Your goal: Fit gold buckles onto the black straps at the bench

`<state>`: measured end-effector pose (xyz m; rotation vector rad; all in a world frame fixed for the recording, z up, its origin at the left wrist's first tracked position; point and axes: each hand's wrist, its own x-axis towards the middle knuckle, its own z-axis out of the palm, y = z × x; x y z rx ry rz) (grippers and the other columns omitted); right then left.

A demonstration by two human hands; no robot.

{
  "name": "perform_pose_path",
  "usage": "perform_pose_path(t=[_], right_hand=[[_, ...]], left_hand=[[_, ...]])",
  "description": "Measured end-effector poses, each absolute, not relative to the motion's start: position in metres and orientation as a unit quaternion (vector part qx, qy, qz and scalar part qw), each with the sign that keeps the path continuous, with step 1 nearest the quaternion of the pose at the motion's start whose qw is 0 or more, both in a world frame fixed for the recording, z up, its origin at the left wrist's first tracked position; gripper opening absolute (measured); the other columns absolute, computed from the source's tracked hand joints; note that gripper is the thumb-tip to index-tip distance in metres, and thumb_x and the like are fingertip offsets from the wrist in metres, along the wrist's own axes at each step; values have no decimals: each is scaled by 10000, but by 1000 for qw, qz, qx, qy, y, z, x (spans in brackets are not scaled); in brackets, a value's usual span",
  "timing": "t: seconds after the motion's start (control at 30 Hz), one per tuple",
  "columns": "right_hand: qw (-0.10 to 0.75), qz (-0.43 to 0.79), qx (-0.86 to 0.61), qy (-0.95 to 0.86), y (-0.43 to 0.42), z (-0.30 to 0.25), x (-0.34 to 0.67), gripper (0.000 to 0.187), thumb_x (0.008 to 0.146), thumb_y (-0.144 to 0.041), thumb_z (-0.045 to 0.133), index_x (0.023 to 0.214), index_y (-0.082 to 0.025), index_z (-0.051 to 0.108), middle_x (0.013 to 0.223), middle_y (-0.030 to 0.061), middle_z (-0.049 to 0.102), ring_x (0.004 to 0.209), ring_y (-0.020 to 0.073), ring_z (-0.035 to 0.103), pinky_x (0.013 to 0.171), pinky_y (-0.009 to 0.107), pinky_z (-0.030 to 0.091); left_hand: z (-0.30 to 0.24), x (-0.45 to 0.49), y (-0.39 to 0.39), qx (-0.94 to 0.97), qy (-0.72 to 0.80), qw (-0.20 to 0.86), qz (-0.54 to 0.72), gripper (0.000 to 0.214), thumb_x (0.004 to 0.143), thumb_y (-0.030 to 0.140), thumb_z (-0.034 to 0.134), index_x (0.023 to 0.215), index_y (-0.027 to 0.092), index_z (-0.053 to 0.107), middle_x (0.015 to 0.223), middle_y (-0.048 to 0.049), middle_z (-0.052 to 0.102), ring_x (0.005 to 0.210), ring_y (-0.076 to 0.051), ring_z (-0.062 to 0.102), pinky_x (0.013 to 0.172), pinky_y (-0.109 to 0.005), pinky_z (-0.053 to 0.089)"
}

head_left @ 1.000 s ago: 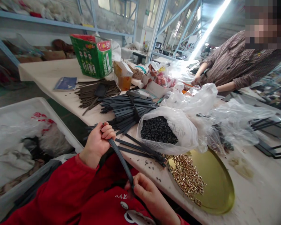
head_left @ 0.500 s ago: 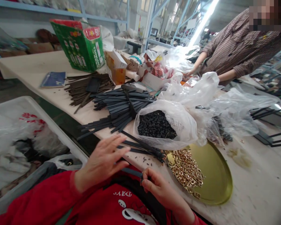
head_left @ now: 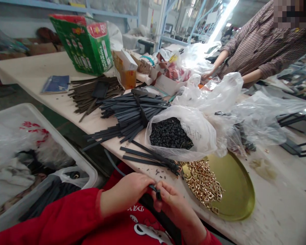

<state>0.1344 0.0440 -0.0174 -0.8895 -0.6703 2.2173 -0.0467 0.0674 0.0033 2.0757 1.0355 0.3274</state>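
Head view has both of my operator's hands on 1 dark strip (head_left: 114, 165), close to the chest and just off the table (head_left: 272, 217) edge. The left hand (head_left: 130, 188) pinches it near its end, while the thumb and fingers of the right hand (head_left: 172, 200) grip the very tip; the far length loops away past the left wrist. I judge this piece to be mid-work: it is held at the end and not set down, and I can't make out any fitting through the fingers.

As for the rest, a few loose strips (head_left: 144, 156) lie near the table edge with coppery glints at their ends, so I'd guess those are further along. Plenty seems left: a large bundle of strips (head_left: 132, 110) sits behind them, the plastic bag (head_left: 204, 136) is well filled with small black pieces (head_left: 169, 132), and gold-coloured metal pieces (head_left: 202, 185) cover about 1 half of the tray (head_left: 239, 192). Whether that bundle has been worked, I can't tell.
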Motion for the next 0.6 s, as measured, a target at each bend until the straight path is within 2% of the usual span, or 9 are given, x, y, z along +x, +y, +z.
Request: perform_pose_path(t=[0.13, 0.27, 0.37, 0.47, 0.6], right_hand=[[329, 874, -336, -122, 41, -19, 133, 271, 694, -367, 722, 785, -171, 557, 766, 9, 601, 572, 73, 486, 529, 187, 379], [355, 857, -365, -75, 41, -23, 133, 239, 706, -317, 718, 847, -171, 592, 873, 26, 626, 637, 78, 528, 554, 179, 418], [410, 828, -372, -90, 41, -28, 127, 201, 718, -316, 709, 777, -172, 583, 728, -22, 572, 566, 61, 472, 493, 157, 376], [465, 794, -374, -116, 41, -30, 121, 218, 717, -322, 712, 706, -183, 544, 563, -73, 460, 474, 46, 386, 431, 138, 312], [475, 749, -425, -182, 40, -27, 121, 238, 701, -337, 725, 684, -183, 544, 533, -66, 504, 478, 52, 430, 472, 147, 357]], left_hand=[[-7, -49, 61, 765, 477, 407, 148, 168, 830, 221, 490, 759, 206, 641, 694, -47, 652, 612, -188, 577, 603, -244, 372], [7, -60, 62, 706, 529, 435, 181, 183, 839, 284, 479, 719, 211, 597, 616, -13, 576, 556, -162, 514, 557, -221, 315], [15, -56, 59, 672, 525, 495, 164, 219, 834, 292, 436, 667, 200, 544, 590, 3, 547, 545, -146, 488, 526, -212, 306], [14, -47, 55, 587, 513, 613, 127, 222, 818, 289, 351, 684, 192, 498, 451, 40, 453, 415, -123, 410, 425, -202, 281], [9, -44, 56, 505, 479, 712, 95, 240, 786, 352, 348, 714, 177, 496, 386, 74, 398, 328, -92, 304, 351, -189, 239]])
